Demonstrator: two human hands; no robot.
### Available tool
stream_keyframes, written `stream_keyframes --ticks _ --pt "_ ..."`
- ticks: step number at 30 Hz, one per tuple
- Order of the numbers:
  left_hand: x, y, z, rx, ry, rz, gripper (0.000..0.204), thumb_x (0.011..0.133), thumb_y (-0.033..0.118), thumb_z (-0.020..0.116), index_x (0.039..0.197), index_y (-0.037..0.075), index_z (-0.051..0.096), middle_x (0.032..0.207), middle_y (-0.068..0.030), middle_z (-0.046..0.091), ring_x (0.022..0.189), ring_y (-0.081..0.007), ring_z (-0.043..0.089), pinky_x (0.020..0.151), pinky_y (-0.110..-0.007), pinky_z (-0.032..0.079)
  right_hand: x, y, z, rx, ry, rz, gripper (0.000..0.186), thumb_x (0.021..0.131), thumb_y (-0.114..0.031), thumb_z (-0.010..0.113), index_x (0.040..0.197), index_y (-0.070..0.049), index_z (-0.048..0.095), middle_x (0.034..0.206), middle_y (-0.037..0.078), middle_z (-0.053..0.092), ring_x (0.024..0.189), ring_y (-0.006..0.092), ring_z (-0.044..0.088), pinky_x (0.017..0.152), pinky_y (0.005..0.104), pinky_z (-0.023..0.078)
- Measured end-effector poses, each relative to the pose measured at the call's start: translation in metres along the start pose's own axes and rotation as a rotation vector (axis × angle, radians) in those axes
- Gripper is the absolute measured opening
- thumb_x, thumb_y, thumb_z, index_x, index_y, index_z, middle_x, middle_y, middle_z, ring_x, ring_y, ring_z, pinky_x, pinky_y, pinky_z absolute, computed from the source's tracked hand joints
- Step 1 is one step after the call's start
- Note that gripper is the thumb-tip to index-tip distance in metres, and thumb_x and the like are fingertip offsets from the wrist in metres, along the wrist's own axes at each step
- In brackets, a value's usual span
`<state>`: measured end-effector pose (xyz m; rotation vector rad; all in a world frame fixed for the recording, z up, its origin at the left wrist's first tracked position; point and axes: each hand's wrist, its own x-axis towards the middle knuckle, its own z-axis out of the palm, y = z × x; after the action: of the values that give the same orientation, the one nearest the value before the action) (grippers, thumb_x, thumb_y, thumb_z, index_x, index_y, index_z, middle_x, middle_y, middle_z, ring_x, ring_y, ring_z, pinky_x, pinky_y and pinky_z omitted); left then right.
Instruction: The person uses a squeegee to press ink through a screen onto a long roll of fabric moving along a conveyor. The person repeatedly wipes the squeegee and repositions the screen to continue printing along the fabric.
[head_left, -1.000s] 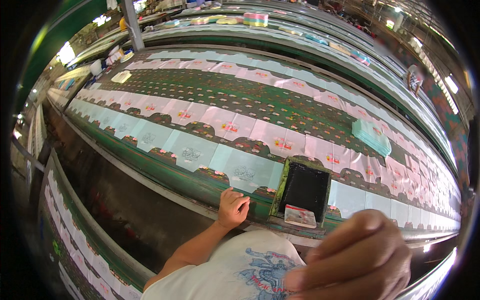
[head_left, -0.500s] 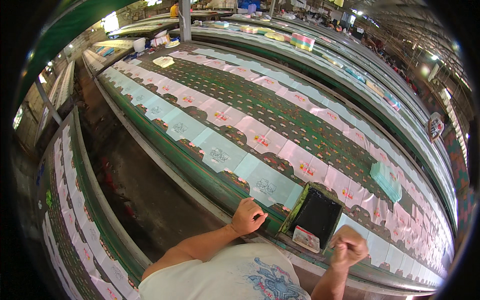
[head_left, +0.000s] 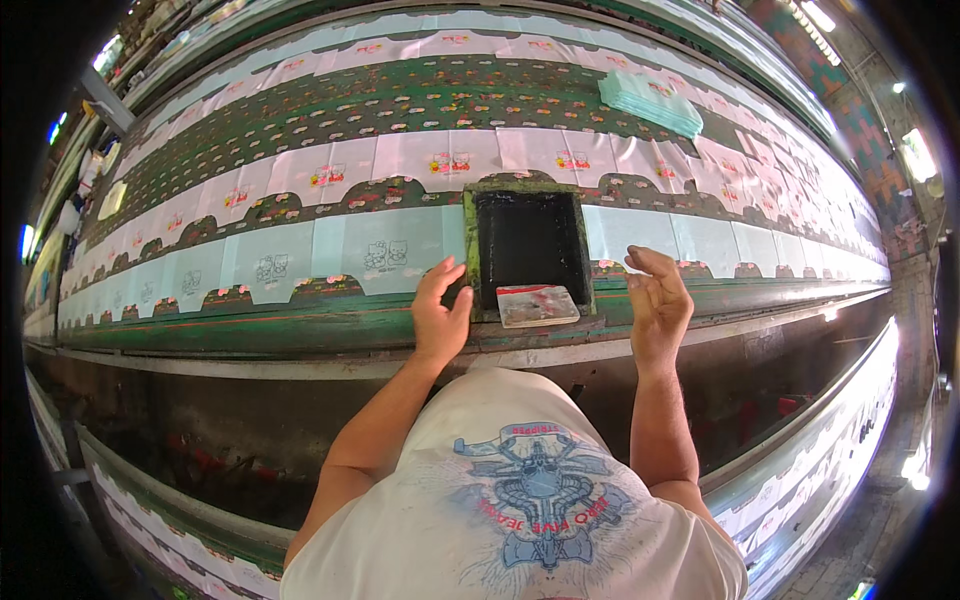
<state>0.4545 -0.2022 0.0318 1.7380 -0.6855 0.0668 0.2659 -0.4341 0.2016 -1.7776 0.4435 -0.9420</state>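
A screen-printing frame [head_left: 474, 240] with green-stained wooden sides and a dark inked inside lies on the row of pale blue cloth pieces [head_left: 640, 232] along the table's near edge. At its near end, inside, rests a flat whitish block with red smears [head_left: 538, 306], perhaps a squeegee. My left hand [head_left: 440, 312] is beside the frame's left edge, fingers curved and apart, holding nothing; whether it touches the wood I cannot tell. Off to the right of the frame, my right hand [head_left: 658, 305] hovers empty, its fingers loosely bent and apart from the thumb.
Pink cloth pieces with colored cartoon prints [head_left: 450, 162] run in a row beyond the frame. A stack of pale green cloths [head_left: 650, 103] sits farther back on the right. The table's near rail [head_left: 250, 362] passes before me. Another cloth-covered table [head_left: 800, 500] stands behind me.
The view has swung to the right and down. My left hand has come to the frame's left side and loosened from a fist. The right hand has uncurled and is farther from the frame.
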Motion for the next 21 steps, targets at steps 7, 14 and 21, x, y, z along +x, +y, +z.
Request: stream_keyframes --ticks 7,14,21 --pt "-0.001 0.000 0.035 -0.037 -0.030 -0.097 0.052 0.092 0.001 0.083 0.144 0.005 0.075 0.160 -0.0216 0.066 0.151 -0.0374 0.060 0.128 -0.048 0.045 -0.042 0.078 -0.025 -0.415 -0.163 0.324 0.056 0.096 -0.005 0.078 0.151 -0.007 0.070 0.157 0.020 0.065 0.149 0.0366 0.061 0.121 0.0502 0.053" --pt "0.006 -0.007 0.043 0.092 0.000 -0.128 0.058 0.078 -0.009 0.073 0.133 0.009 0.080 0.156 -0.0267 0.067 0.147 -0.0431 0.061 0.126 -0.050 0.046 -0.056 0.108 -0.032 -0.238 -0.249 0.441 0.058 0.096 -0.009 0.081 0.152 -0.004 0.068 0.152 0.024 0.067 0.143 0.0389 0.064 0.119 0.0463 0.052" --pt "0.013 0.046 0.094 -0.077 0.071 -0.105 0.043 0.078 -0.012 0.071 0.117 0.004 0.080 0.160 -0.0256 0.064 0.148 -0.0370 0.062 0.125 -0.046 0.046 -0.047 0.116 -0.088 -0.194 -0.287 0.343 0.050 0.096 -0.009 0.082 0.145 -0.003 0.074 0.155 0.026 0.066 0.144 0.0396 0.065 0.119 0.0446 0.052"
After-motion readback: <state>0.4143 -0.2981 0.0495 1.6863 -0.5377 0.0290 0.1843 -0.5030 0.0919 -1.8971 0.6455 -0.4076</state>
